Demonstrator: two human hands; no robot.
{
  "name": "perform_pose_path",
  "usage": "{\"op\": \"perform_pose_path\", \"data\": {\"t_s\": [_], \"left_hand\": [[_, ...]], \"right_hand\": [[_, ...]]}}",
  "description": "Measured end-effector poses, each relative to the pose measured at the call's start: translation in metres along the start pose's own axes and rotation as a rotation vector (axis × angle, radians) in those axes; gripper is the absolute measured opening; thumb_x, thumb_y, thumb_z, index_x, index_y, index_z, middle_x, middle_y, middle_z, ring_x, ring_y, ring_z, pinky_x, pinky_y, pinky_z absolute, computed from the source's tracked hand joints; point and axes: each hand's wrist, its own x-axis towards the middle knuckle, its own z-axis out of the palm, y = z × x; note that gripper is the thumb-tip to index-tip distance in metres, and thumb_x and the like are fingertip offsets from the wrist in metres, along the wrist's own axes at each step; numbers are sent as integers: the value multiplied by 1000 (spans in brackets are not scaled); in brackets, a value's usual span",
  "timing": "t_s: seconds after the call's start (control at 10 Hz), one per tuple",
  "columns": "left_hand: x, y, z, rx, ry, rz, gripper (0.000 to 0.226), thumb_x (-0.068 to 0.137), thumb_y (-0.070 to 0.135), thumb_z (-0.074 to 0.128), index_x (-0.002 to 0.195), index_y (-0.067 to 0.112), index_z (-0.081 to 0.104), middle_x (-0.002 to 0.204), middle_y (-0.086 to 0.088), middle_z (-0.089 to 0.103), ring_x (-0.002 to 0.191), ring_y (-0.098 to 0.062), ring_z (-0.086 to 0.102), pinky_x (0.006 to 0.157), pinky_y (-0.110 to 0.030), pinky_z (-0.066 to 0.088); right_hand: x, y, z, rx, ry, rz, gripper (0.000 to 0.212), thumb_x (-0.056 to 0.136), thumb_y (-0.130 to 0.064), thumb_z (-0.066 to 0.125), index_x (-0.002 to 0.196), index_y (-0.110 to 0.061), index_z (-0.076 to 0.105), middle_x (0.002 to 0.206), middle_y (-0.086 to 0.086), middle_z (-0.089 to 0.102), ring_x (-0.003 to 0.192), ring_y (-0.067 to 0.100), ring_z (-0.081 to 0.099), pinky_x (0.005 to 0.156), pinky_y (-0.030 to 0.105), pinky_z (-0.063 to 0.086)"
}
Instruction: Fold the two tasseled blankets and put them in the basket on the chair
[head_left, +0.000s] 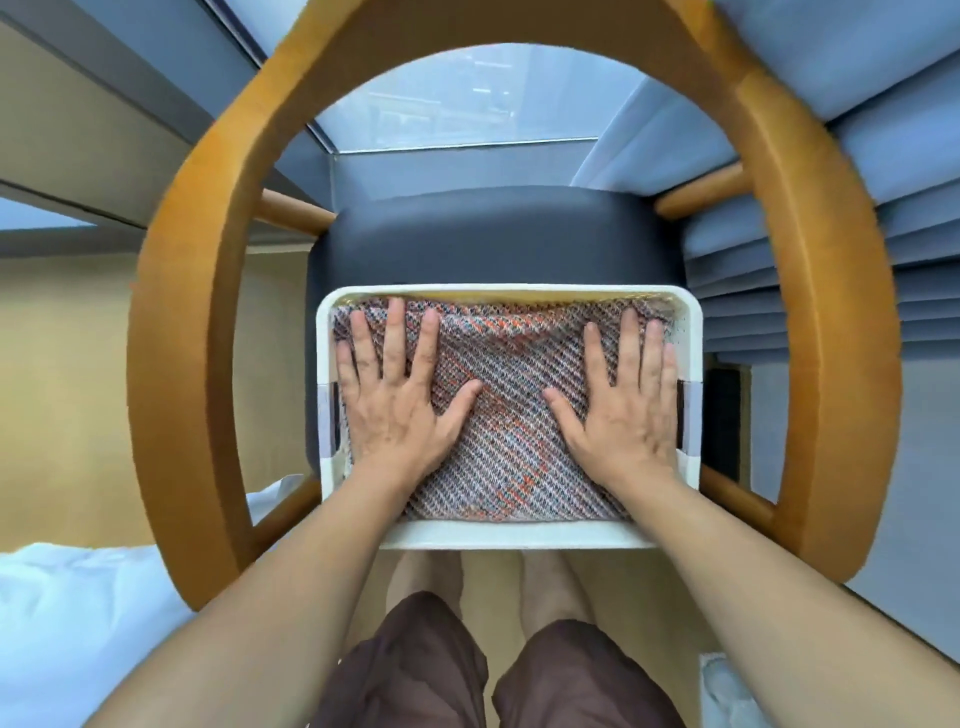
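Note:
A white rectangular basket stands on the dark grey seat of a wooden chair. Inside it lies a folded woven blanket in orange, grey and white, filling the basket from wall to wall. My left hand rests flat on the blanket's left half, fingers spread. My right hand lies flat on its right half, fingers spread too. Neither hand grips anything. No tassels show, and whether a second blanket lies underneath is hidden.
The chair's curved wooden armrest and back rail ring the basket on both sides and behind. White bedding lies at the lower left. Grey-blue curtains hang at the right, a window behind the chair. My legs stand just before the basket.

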Motion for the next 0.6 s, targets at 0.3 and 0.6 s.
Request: {"op": "perform_pose_path", "data": {"t_s": [0.3,0.6], "left_hand": [[9,-4,24,-7,-248,1,90,89,79,27,161,31,2,169,-4,-11,154,-38,-14,123,-56,-7],[11,-3,-102,-310,-540,-47,86,94,61,52,161,32,7,170,2,-8,156,-31,-6,126,-47,8]], "right_hand": [[16,-2,11,-13,-197,2,86,94,-75,20,162,-25,13,170,18,-3,157,33,-8,126,49,-4],[-20,-9,-102,203,-452,76,88,95,-64,47,163,-29,4,171,6,-7,157,31,-6,127,47,5]]}}
